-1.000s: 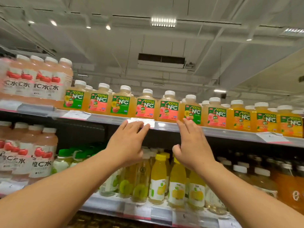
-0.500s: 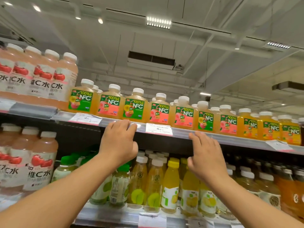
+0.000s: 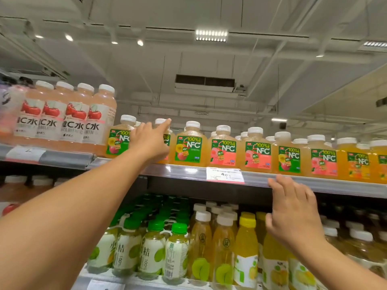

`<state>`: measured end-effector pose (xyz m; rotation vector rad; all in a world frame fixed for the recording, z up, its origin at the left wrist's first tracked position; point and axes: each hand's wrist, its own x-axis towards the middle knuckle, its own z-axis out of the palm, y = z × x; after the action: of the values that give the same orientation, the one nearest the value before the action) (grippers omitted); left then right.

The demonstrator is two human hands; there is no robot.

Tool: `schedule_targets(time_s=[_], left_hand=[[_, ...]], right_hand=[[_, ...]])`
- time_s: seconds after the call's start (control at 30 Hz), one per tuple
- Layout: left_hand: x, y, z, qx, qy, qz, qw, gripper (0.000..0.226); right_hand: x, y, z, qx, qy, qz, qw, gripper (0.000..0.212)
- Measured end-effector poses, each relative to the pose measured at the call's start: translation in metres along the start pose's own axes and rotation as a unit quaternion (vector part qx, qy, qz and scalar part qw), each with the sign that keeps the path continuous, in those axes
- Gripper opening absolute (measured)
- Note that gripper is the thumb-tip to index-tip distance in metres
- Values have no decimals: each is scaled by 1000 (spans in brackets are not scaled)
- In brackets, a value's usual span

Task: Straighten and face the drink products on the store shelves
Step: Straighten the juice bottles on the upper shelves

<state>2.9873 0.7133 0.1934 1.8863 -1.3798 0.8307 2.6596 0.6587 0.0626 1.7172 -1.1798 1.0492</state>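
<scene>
A row of yellow NFC juice bottles (image 3: 222, 148) with white caps lines the top shelf (image 3: 188, 171). My left hand (image 3: 149, 141) is raised in front of the second bottle from the left (image 3: 166, 139). Its fingers are stretched out and the index tip is at that bottle's cap; most of the bottle is hidden behind the hand. My right hand (image 3: 293, 210) is lower, fingers straight, with its fingertips at the front rail of the top shelf. Neither hand holds anything.
Tall pink cherry drink bottles (image 3: 69, 118) stand left of the NFC row. A price tag (image 3: 225, 174) hangs on the rail. Below, green-capped bottles (image 3: 152, 252) and yellow juice bottles (image 3: 245, 252) fill the lower shelf.
My left hand has risen from the shelf rail up to the second NFC bottle. My right hand stays at the rail. The view has moved closer to the shelf.
</scene>
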Motion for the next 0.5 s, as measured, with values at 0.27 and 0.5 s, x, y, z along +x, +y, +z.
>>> schedule_targets(time_s=[0.27, 0.5], left_hand=[[-2, -2, 7, -7, 39, 14, 999, 73], [-20, 2, -3, -94, 114, 21, 989, 49]], right_hand=[[-1, -2, -2, -21, -18, 7, 1000, 82], [-1, -5, -2, -13, -20, 18, 1000, 79]])
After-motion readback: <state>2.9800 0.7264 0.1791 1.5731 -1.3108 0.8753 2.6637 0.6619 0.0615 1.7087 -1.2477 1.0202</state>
